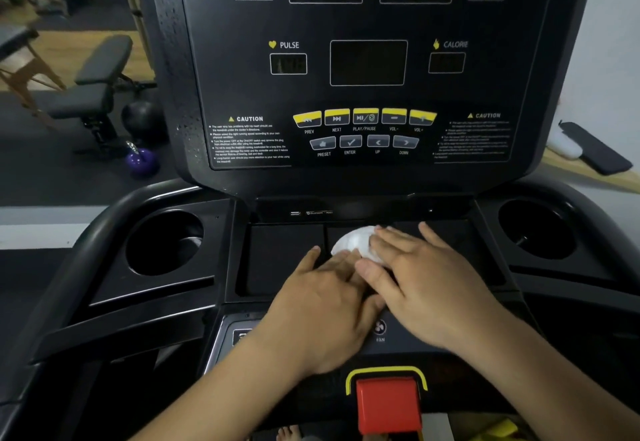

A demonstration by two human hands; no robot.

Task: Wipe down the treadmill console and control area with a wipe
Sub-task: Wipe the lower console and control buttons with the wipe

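Both hands lie flat on the recessed tray (284,260) below the console (367,63), apparently to spread pressure over the wipe (351,241). Left hand (322,298) and right hand (426,288): fingers straight, close together, gripping nothing. The white wipe lies bunched at mid-tray, its right part under the right fingers (391,243), its near edge touching the left fingertips
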